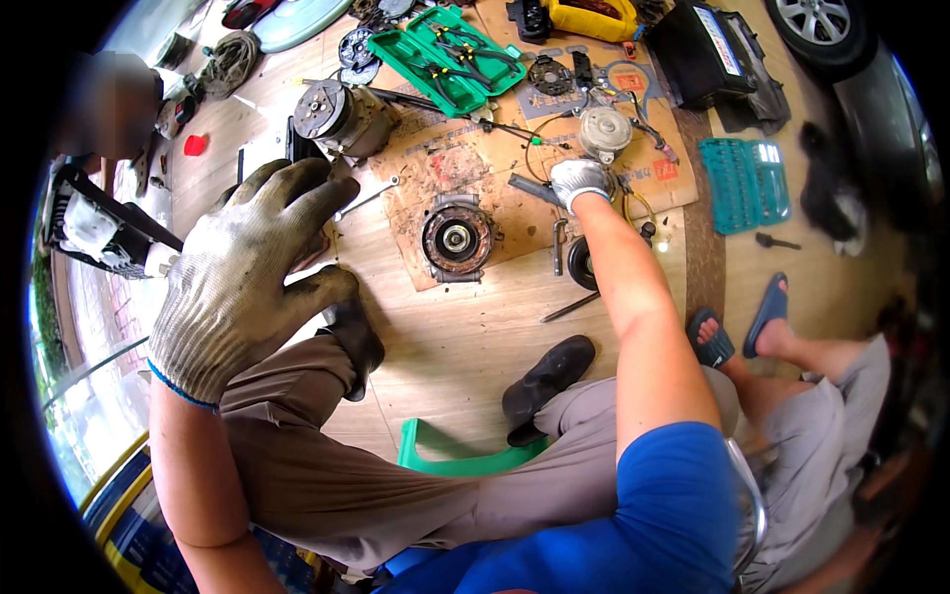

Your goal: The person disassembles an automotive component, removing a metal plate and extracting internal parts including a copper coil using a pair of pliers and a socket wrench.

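Note:
My left hand (247, 267), in a soiled knitted glove, is raised at the left with its fingers apart, holding nothing. Below its fingertips, partly covered, lies something dark. My right hand (581, 181), in a whiter glove, reaches down to the cardboard (416, 188), its fingers bunched together. A dark grey flat bar (534, 188) meets that hand on its left side; whether the fingers grip it is hidden. Between the hands a round, rusty pulley unit (457, 238) with a bearing at its centre stands on the cardboard's near edge. Just beyond my right hand sits a silver round motor (605, 133) with wires.
A green case of pliers (450, 59) lies open at the back, beside a cylindrical metal machine part (341, 114). A wrench (368, 197) and hex key (558, 247) lie nearby. A black battery (698, 54) and teal socket case (744, 183) stand right. Other people are at both sides.

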`<state>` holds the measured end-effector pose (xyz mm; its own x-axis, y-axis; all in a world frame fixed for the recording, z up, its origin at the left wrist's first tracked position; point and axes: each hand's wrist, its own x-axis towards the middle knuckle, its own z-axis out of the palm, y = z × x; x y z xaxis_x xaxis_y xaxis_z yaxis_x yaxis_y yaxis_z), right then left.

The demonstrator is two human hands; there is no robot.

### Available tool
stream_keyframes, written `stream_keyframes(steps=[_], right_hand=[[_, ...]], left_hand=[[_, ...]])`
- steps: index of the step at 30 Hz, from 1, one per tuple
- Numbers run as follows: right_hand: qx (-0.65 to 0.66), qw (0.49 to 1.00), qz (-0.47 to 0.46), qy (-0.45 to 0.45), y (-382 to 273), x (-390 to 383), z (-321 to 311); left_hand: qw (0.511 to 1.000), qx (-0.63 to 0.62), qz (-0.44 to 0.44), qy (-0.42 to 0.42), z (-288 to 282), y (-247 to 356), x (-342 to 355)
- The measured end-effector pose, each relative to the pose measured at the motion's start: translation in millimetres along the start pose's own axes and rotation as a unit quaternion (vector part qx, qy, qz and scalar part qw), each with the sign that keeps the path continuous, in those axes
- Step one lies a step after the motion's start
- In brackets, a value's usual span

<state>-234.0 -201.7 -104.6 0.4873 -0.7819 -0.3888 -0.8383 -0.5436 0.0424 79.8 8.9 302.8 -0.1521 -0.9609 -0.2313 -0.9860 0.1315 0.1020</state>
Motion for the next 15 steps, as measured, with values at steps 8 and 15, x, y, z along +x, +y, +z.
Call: stream_keyframes(steps=[8,15], right_hand=[[0.055,0.998,-0.008,0.033,29,-12,-7],[0.224,0.968,-0.016,0.11,12,-14,-42]], left_hand=[[1.0,-0.024,-0.006,-0.008,3,-4,-3],[1.0,-0.025,0.002,0.0,1,-1,3]])
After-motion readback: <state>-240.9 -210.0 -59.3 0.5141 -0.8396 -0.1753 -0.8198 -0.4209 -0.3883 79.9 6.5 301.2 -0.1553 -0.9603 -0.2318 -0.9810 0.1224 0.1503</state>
